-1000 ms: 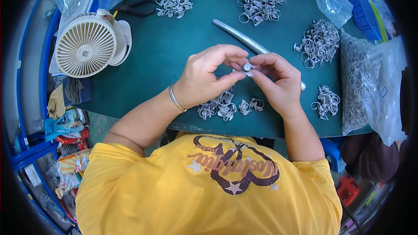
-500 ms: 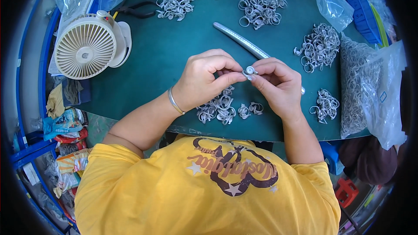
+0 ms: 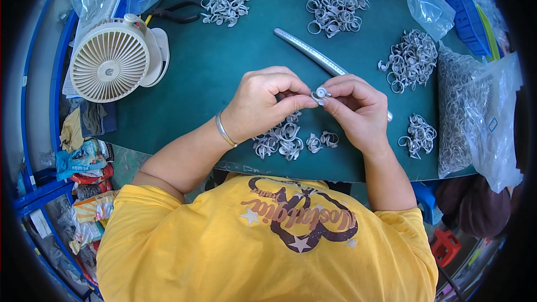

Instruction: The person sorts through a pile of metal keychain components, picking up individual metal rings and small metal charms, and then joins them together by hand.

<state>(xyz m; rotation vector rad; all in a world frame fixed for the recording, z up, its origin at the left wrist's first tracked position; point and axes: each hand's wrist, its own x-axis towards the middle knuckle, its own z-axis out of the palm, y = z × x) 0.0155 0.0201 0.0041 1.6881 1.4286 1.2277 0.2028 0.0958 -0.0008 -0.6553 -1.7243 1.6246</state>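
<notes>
A small grey metal ring (image 3: pixel 320 94) with a round top is pinched between my two hands above the green table. The thumb and forefinger of my left hand (image 3: pixel 268 98) close on its left side. From the right, the thumb and fingers of my right hand (image 3: pixel 358 106) grip the same ring. Just below my hands lies a loose pile of similar rings (image 3: pixel 279 141), partly covered by my left hand. A couple more rings (image 3: pixel 321 141) rest beside that pile. Behind my hands a tapered metal ring-sizing stick (image 3: pixel 307 50) lies slantwise, its lower part hidden by my right hand.
Separate heaps of rings lie at the back left (image 3: pixel 230 1), back middle (image 3: pixel 337 10), and right (image 3: pixel 413 60), with a smaller heap (image 3: pixel 418 136) nearer. A clear bag of rings (image 3: pixel 456 112) stands at the right edge. On the left are a fan (image 3: pixel 110 64) and black-handled pliers (image 3: pixel 176 13).
The ring has turned very slightly between my fingertips. Both hands stay almost in the same place.
</notes>
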